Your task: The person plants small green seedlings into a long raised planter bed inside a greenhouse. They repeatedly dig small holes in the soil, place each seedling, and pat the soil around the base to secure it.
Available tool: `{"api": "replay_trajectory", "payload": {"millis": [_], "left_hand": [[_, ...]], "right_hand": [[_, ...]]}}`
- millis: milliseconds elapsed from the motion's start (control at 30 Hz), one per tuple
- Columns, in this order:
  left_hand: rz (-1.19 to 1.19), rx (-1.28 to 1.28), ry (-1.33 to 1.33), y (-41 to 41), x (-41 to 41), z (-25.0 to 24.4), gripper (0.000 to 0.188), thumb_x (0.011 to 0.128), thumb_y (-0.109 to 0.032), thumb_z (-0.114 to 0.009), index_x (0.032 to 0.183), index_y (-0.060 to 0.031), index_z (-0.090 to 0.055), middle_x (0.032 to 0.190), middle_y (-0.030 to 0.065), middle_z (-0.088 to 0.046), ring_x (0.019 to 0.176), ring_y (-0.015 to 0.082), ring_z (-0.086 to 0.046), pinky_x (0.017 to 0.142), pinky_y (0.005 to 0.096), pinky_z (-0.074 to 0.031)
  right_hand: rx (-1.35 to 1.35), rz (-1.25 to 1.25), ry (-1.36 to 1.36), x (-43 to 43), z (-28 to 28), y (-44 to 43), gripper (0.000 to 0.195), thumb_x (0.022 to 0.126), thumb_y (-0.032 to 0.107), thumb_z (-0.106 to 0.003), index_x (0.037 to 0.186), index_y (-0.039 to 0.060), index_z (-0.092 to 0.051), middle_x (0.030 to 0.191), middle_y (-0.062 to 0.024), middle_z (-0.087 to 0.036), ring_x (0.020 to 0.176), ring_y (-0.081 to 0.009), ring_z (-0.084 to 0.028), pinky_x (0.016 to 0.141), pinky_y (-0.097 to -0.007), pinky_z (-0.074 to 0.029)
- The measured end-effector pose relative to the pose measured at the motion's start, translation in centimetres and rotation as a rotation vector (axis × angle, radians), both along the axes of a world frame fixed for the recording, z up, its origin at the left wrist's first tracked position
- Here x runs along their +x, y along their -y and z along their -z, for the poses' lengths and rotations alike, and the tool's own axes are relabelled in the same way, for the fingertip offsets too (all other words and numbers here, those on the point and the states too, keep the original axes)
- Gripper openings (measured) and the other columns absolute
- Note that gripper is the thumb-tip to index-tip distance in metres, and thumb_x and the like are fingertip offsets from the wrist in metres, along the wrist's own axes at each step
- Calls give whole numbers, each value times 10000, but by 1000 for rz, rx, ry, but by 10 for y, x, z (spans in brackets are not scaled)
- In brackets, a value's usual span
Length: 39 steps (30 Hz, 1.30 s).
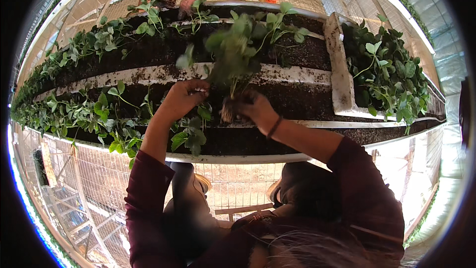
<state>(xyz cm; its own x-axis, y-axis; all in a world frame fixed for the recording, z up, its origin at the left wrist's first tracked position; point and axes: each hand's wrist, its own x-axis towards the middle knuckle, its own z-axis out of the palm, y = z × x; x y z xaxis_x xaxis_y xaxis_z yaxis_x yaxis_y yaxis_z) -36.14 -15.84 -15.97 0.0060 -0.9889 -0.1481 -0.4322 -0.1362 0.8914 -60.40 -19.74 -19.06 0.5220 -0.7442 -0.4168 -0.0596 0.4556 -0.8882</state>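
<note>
My right hand (256, 109) is closed around the root end of a strawberry plant (233, 48). Its leaves are blurred by motion and point away from me, while its brown roots (227, 111) hang over the dark soil. To the left of that plant, my left hand (186, 98) hovers with thumb and fingertips close together. Whether anything is pinched there is unclear. A blurred loose leaf (185, 57) shows just beyond it. Below both hands runs a planting bed (293, 100) of dark soil, with strawberry plants (100, 111) standing along its near left side.
A white foam box (340, 63) packed with strawberry plants (394, 70) rests across the bed at right. White strips (148, 74) divide the soil lengthwise. Across the bed, another person's gloved hands (191, 2) work among plants. Wire mesh (230, 182) lies under the bed.
</note>
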Motion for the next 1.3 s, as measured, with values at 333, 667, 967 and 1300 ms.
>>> {"api": "replay_trajectory", "payload": {"millis": [333,667,967,1300], "left_hand": [[-5,-148,26,-14,-13,-51,296,813,3,-604,1107,-21,-621,978,36,-647,861,83,-562,753,248,-468],[99,-191,-252,1,-47,-77,352,803,-183,-728,1087,-10,-615,946,43,-643,797,93,-575,699,247,-470],[-712,-294,-494,-25,45,-80,275,846,-287,-663,1057,-113,-626,943,-2,-654,850,97,-595,656,247,-469],[-719,-233,-464,-22,52,-48,325,838,-279,-671,1111,-114,-610,1035,-3,-633,957,112,-579,758,281,-449]], "right_hand": [[-296,122,523,-19,-73,22,430,770,71,-737,1124,39,-495,1039,-60,-605,945,-143,-599,803,-279,-533],[-1101,-108,-55,6,-74,42,478,701,257,-779,1080,54,-572,1008,-109,-634,918,-244,-623,825,-372,-494],[-1664,-709,-893,63,-68,83,840,744,174,-698,1449,247,-247,1509,-98,-199,1006,-265,-595,990,-452,-403],[-1554,-698,-364,25,8,132,302,755,130,-619,1056,129,-617,1168,-59,-564,979,-197,-594,798,-339,-500]]}}
